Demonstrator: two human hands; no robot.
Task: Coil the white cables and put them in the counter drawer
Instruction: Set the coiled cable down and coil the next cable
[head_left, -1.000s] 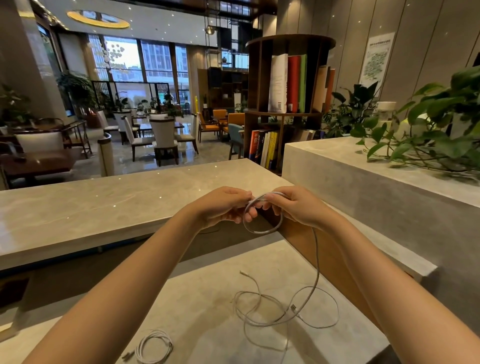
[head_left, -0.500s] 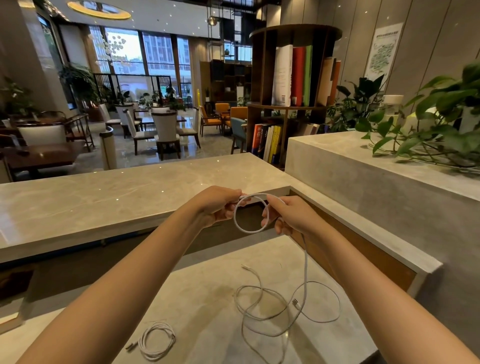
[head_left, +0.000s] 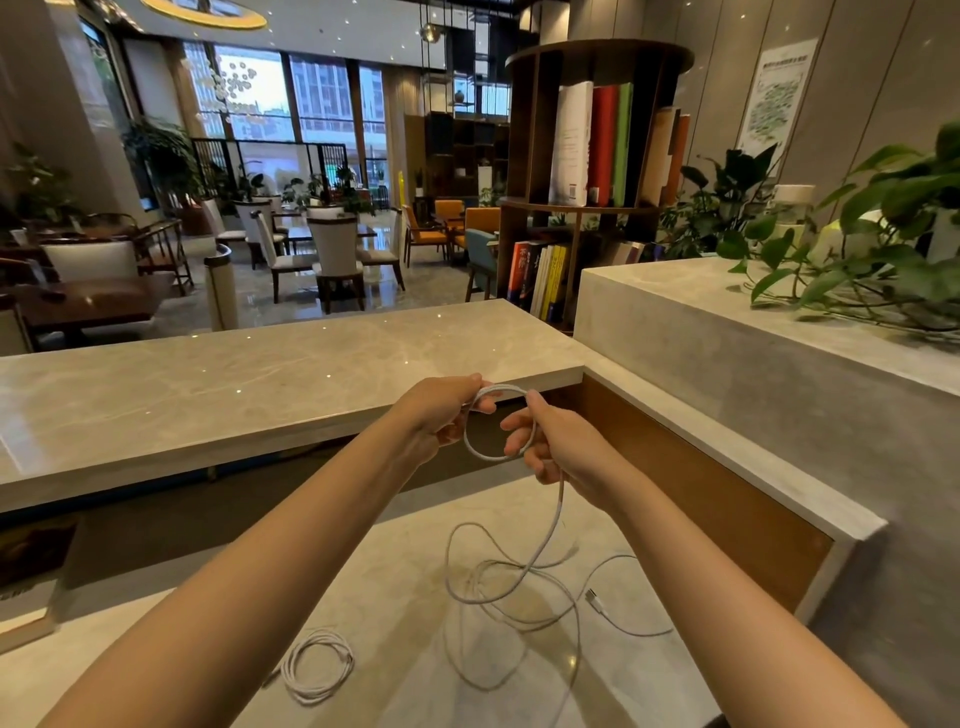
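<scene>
Hands are being held up together over the pale stone table (head_left: 395, 582), with a single loop of white cable (head_left: 496, 423) being stretched between them. The top of that loop is being pinched by the closed fingers of the left hand (head_left: 439, 415), while its right side is being gripped by the curled fingers of the right hand (head_left: 558, 447). From the right hand the rest of the cable is being let down in a long strand, and its loose tangle (head_left: 519, 587) is being left spread on the table below, with a small plug (head_left: 596, 603) lying at the right edge of the tangle. A second white cable, already coiled (head_left: 318, 665), is being left flat on the table, nearer the camera and to the left, well apart from the tangle. A raised stone ledge (head_left: 249, 374) is being seen just beyond the hands, and a round bookshelf (head_left: 592, 156) and leafy plants (head_left: 883, 228) are being seen farther back on the right.
</scene>
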